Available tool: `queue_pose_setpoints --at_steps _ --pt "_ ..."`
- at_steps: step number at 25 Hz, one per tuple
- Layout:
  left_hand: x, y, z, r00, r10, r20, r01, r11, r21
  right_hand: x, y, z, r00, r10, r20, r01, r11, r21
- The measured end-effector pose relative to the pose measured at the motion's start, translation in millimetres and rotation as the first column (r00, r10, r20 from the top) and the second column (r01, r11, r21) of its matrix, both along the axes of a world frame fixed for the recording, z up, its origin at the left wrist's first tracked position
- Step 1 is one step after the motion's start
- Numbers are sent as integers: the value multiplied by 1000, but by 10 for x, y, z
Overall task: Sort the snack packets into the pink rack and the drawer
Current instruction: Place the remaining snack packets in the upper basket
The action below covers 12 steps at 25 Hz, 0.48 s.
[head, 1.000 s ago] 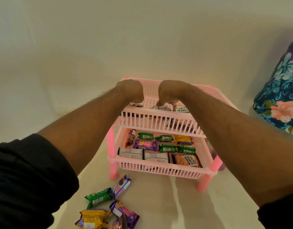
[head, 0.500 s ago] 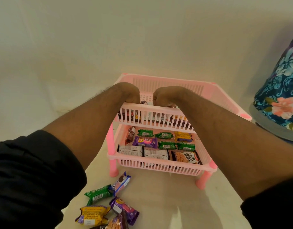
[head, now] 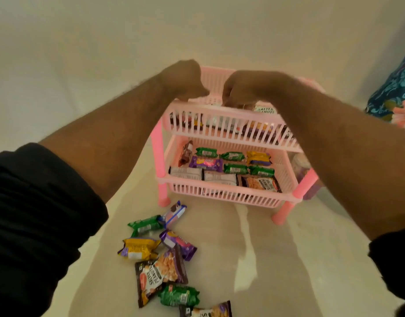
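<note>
Packets (head: 161,252) lie loose on the floor before the rack (head: 222,197), light and crinkly, best pinched by an edge; our fingers (head: 231,102) curl over the top tier, grip unclear

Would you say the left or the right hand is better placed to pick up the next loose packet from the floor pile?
Probably the left. The loose packets lie below the left forearm, left of the pink rack. Both the left hand and right hand are over the top tier, but the right would have to cross over.

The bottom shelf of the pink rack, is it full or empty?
Nearly full. The bottom shelf holds rows of snacks: green packets, a purple packet, a yellow packet and a salted peanuts packet.
</note>
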<state>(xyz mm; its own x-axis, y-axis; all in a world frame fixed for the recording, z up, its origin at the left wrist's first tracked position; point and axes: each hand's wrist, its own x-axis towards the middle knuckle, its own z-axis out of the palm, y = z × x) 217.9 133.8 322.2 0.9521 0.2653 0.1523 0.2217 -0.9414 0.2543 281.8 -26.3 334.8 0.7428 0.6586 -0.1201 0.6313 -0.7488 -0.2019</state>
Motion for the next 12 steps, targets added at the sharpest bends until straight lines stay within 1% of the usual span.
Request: queue_pose_setpoints --at_steps 1,3,6,9,10,12 --pt "-78 -43 9 994 -10 108 11 1000 -8 -52 -31 40 999 8 37 -10 999 52" --pt "-284 -161 -11 955 -41 294 49 999 -20 -178 -108 91 989 13 150 -39 985 167" --pt "-653 -358 -129 879 -82 470 104 994 -21 -471 -236 82 957 21 290 -119 939 323" --pt "-1025 -506 -355 840 -85 536 143 987 -69 -819 -395 -21 922 2 387 -170 901 400" --pt "-1140 -531 -464 836 -93 540 168 982 -92 -928 -456 -71 921 -17 389 -167 886 433" --pt "-1363 -535 -740 854 -129 503 231 962 -145 -1143 -577 -229 941 -48 334 -134 856 500"
